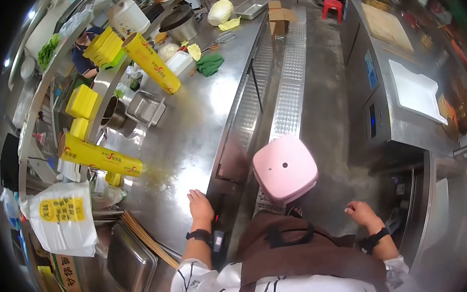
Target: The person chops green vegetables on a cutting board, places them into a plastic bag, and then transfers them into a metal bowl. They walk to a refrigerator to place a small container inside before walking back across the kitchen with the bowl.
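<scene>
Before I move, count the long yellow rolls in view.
2: the far roll, near the green cloth, and the near roll, by the white bag. Others may be hidden.

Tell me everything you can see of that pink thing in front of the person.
The pink thing, seen from above, looks like a smooth plastic stool. Its squarish top has rounded corners, a round dark hole near the middle and a smaller mark to the left. It sits in the aisle just ahead of the brown apron, partly covering the metal floor strip. Neither the left hand nor the right hand touches it. Its underside is hidden.
</scene>
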Demonstrator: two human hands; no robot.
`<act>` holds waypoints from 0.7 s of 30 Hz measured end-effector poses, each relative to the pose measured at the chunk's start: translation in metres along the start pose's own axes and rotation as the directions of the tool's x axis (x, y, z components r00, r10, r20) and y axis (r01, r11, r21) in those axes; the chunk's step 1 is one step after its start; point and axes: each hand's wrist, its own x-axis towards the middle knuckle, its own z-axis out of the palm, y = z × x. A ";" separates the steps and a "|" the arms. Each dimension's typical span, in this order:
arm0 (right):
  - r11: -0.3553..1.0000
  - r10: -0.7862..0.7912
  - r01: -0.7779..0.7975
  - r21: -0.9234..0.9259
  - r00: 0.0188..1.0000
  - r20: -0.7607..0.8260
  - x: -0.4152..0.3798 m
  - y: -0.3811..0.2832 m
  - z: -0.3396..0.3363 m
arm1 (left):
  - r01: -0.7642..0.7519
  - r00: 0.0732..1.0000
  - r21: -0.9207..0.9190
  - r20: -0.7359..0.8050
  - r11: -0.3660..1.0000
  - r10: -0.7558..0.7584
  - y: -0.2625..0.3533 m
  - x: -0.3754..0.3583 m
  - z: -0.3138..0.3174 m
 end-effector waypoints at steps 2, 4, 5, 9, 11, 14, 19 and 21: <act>0.999 0.033 -0.032 0.041 0.999 -0.008 -0.001 -0.005 -0.004 | 0.001 0.997 0.032 0.078 0.999 -0.003 -0.004 0.007 -0.007; 0.996 0.020 -0.020 0.085 1.000 -0.002 0.001 0.008 0.005 | 0.046 0.990 -0.009 0.132 0.999 -0.044 -0.004 0.011 -0.007; 0.995 0.002 -0.001 0.101 1.000 -0.005 0.003 0.016 0.008 | 0.033 0.990 0.014 0.133 0.999 -0.035 -0.001 0.011 -0.010; 0.992 0.037 -0.039 0.124 0.999 0.019 -0.007 0.035 0.020 | 0.014 0.990 0.088 0.142 0.996 -0.026 -0.001 0.009 -0.014; 0.982 0.132 -0.139 0.129 0.989 0.060 -0.013 0.043 0.026 | -0.013 0.986 0.117 0.166 0.993 -0.006 0.001 0.009 -0.015; 0.961 0.154 -0.164 0.224 0.986 0.059 -0.020 0.055 0.043 | 0.002 0.987 0.077 0.157 0.997 -0.014 -0.003 0.009 -0.010; 0.979 0.096 -0.108 0.171 0.993 0.075 -0.013 0.035 0.048 | -0.012 0.990 0.086 0.144 0.996 0.000 -0.003 0.007 -0.012; 0.989 0.037 -0.043 0.139 0.998 0.042 -0.006 0.023 0.041 | -0.010 0.991 0.074 0.131 0.997 0.001 -0.002 0.006 -0.016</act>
